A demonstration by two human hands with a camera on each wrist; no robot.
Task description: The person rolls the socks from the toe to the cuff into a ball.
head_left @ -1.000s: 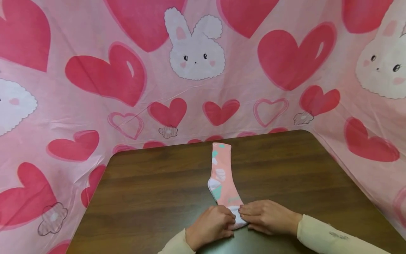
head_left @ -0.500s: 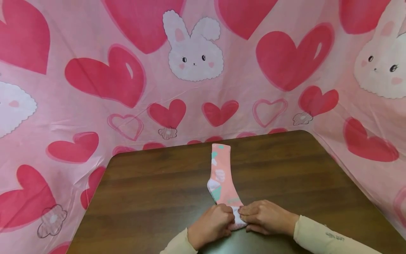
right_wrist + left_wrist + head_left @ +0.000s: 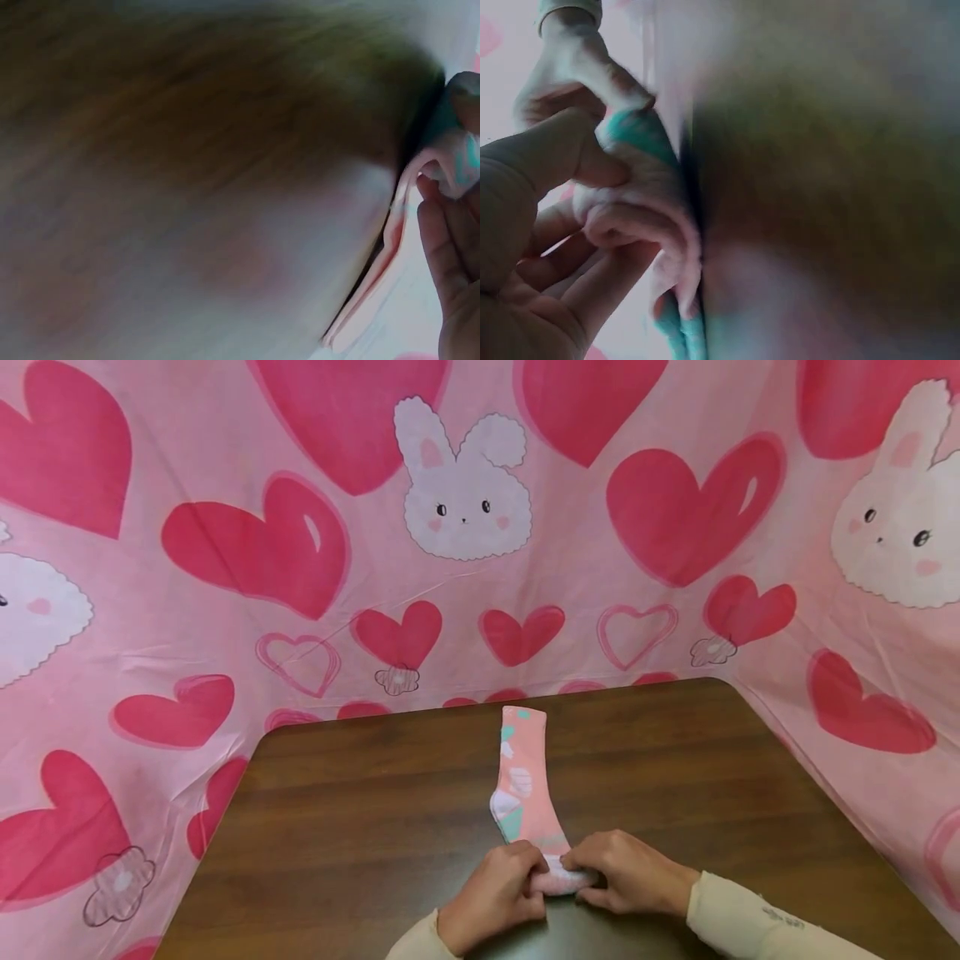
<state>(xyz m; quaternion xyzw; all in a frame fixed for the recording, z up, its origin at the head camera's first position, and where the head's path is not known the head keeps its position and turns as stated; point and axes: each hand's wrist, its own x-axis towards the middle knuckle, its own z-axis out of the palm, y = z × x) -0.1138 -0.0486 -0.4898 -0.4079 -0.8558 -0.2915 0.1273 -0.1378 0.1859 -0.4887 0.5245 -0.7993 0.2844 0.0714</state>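
Observation:
A pink sock [image 3: 528,777] with a white heel, teal patches and a white shell-like print lies lengthwise on the table, cuff at the far end. Its toe end is turned up into a thick fold nearest the person. My left hand [image 3: 495,885] pinches the left end of that fold between thumb and fingers. On the right end, my right hand [image 3: 633,872] grips in the same way. The left wrist view shows the rolled fabric [image 3: 641,176] between thumb and fingertips. In the right wrist view, the fingers [image 3: 442,247] reach under the curled edge, partly cut off by the frame.
The dark wood-grain table [image 3: 360,810] has rounded far corners. Behind it and along both sides hangs a pink cloth [image 3: 450,581] printed with red hearts and white bunnies. Long light sleeves [image 3: 757,918] cover both forearms.
The toe end has been lifted and folded over toward the heel, with both hands now curled about it. Earlier it lay flat under the fingers. The head view has shifted slightly.

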